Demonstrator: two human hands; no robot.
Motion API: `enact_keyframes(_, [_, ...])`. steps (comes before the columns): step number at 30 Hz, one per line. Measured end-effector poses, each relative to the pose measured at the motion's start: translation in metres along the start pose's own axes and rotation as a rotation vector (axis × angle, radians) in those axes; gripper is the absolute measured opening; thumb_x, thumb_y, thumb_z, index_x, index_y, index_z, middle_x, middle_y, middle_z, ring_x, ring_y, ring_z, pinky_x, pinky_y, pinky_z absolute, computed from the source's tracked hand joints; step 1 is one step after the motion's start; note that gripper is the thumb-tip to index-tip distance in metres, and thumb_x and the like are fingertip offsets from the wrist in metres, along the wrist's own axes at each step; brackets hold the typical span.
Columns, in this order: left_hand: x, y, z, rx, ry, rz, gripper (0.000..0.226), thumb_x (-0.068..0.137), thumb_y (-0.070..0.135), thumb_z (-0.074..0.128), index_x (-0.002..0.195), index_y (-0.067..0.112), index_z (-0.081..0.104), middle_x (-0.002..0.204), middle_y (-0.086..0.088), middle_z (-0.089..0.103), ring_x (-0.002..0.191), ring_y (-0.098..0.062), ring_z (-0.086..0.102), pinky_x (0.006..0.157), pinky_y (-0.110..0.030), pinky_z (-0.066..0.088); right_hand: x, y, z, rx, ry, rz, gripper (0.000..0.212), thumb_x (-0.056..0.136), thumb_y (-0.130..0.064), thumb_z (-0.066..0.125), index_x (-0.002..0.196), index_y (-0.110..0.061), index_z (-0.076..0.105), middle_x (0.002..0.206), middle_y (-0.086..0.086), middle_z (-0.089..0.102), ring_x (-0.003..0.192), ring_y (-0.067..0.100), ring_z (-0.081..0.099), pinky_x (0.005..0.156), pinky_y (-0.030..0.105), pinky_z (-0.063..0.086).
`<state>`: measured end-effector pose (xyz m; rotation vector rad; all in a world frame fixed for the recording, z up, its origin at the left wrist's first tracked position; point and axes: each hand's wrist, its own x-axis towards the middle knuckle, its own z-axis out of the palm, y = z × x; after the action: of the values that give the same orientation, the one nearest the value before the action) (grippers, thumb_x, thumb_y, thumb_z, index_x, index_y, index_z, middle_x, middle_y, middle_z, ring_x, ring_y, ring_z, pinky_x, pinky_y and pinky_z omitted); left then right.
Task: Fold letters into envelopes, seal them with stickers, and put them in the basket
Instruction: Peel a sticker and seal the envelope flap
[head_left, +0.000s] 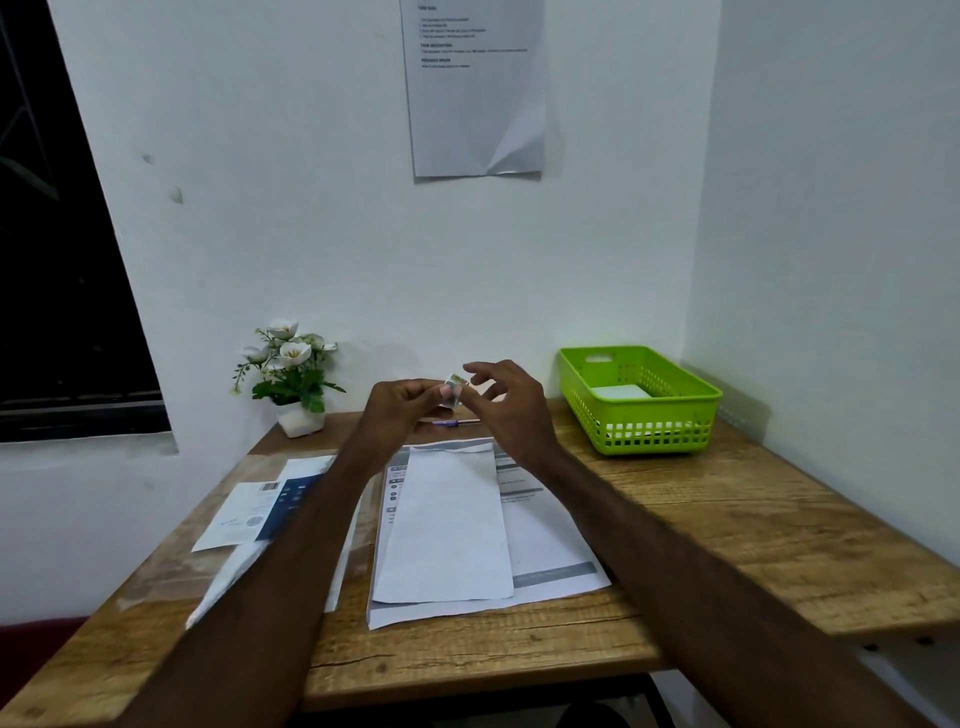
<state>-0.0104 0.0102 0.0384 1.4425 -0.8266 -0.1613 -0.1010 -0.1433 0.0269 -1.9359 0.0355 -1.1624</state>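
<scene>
Above the envelope, at the fingertips: a small sticker (453, 388) is held up in the air between both hands; its print is too small to read.
Left hand (402, 410): fingers curled, pinching the sticker's left edge.
Right hand (506, 402): thumb and one finger meet the sticker's right side; the other fingers spread loosely above it. Whether it truly pinches the sticker is hard to tell.
Envelope (449, 525): one, white, flat on the table below the hands, its flap end towards the wall.
Letters (550, 545): printed sheets under the envelope, partly covered by it; the count cannot be told.
Pen (457, 422): one, beyond the envelope, mostly hidden behind the hands.
Packets (260, 512): white and blue paper items left of the envelope, partly hidden by the left forearm; the count is unclear.
Basket (639, 431): one, green, right of and beyond the envelope, with a white item inside.
Flower pot (298, 415): one, left of and beyond the envelope, by the wall.
Wall notice (478, 93): one sheet, top cut off, text illegible.
Table (727, 519): wooden, near edge cut off.
</scene>
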Motion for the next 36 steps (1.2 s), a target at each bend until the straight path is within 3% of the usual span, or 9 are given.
enact_keyframes(3, [-0.0018, 0.0027, 0.0013, -0.018, -0.008, -0.003, 0.025, 0.096, 0.016, 0.068, 0.113, -0.002, 0.074, 0.103, -0.022, 0.076, 0.098, -0.032, 0.075, 0.078, -0.041, 0.064, -0.0002, 0.0020, 0.0011, 0.033, -0.010, -0.041, 0.023, 0.082, -0.033, 0.085, 0.103, -0.027, 0.078, 0.099, -0.010, 0.068, 0.075, 0.010, 0.068, 0.070, 0.034, 0.057])
enact_keyframes(9, [-0.0052, 0.0089, 0.0015, -0.025, -0.042, -0.010, 0.020, 0.094, 0.016, 0.070, 0.111, 0.007, 0.076, 0.103, -0.015, 0.077, 0.098, -0.026, 0.075, 0.077, -0.038, 0.064, 0.0011, 0.0013, -0.0039, 0.058, 0.011, -0.075, 0.020, 0.085, -0.019, 0.081, 0.105, -0.022, 0.080, 0.097, -0.008, 0.069, 0.073, 0.007, 0.066, 0.067, 0.025, 0.054])
enact_keyframes(17, [-0.0061, 0.0096, 0.0045, 0.003, -0.007, -0.001, 0.016, 0.094, 0.016, 0.071, 0.107, 0.011, 0.077, 0.102, -0.015, 0.077, 0.099, -0.028, 0.074, 0.078, -0.041, 0.064, 0.0017, 0.0018, -0.0019, 0.036, 0.033, -0.081, 0.019, 0.085, -0.019, 0.080, 0.103, -0.025, 0.080, 0.095, -0.008, 0.069, 0.073, 0.008, 0.066, 0.067, 0.033, 0.055])
enact_keyframes(23, [-0.0074, 0.0102, 0.0043, 0.033, -0.009, -0.001, 0.025, 0.094, 0.016, 0.071, 0.115, 0.005, 0.075, 0.104, -0.014, 0.077, 0.100, -0.028, 0.074, 0.079, -0.042, 0.064, 0.0011, -0.0004, -0.0013, 0.067, 0.053, -0.040, 0.011, 0.083, -0.017, 0.081, 0.092, -0.025, 0.080, 0.094, -0.010, 0.071, 0.074, 0.007, 0.066, 0.068, 0.032, 0.055])
enact_keyframes(27, [-0.0072, 0.0092, 0.0045, 0.026, -0.069, -0.020, 0.024, 0.095, 0.005, 0.068, 0.118, 0.006, 0.073, 0.106, -0.011, 0.077, 0.098, -0.023, 0.075, 0.078, -0.034, 0.064, 0.0021, 0.0002, -0.0016, 0.049, 0.070, -0.021, 0.009, 0.084, -0.018, 0.079, 0.089, -0.025, 0.079, 0.093, -0.012, 0.072, 0.076, 0.009, 0.065, 0.070, 0.033, 0.055])
enact_keyframes(32, [-0.0051, 0.0027, 0.0045, 0.115, -0.072, 0.010, 0.042, 0.087, -0.018, 0.063, 0.121, 0.006, 0.070, 0.100, -0.011, 0.075, 0.095, -0.020, 0.072, 0.086, -0.040, 0.062, 0.0031, 0.0003, -0.0017, 0.031, 0.080, 0.004, 0.007, 0.083, -0.020, 0.079, 0.087, -0.025, 0.078, 0.092, -0.013, 0.072, 0.074, 0.009, 0.064, 0.070, 0.035, 0.054])
enact_keyframes(36, [-0.0045, 0.0005, 0.0078, 0.103, -0.047, 0.039, 0.030, 0.087, -0.010, 0.070, 0.115, 0.002, 0.072, 0.098, -0.017, 0.074, 0.084, -0.023, 0.071, 0.083, -0.037, 0.063, 0.0019, -0.0005, -0.0009, 0.030, 0.068, 0.006, 0.007, 0.083, -0.020, 0.079, 0.086, -0.026, 0.078, 0.092, -0.014, 0.073, 0.075, 0.009, 0.066, 0.070, 0.035, 0.055])
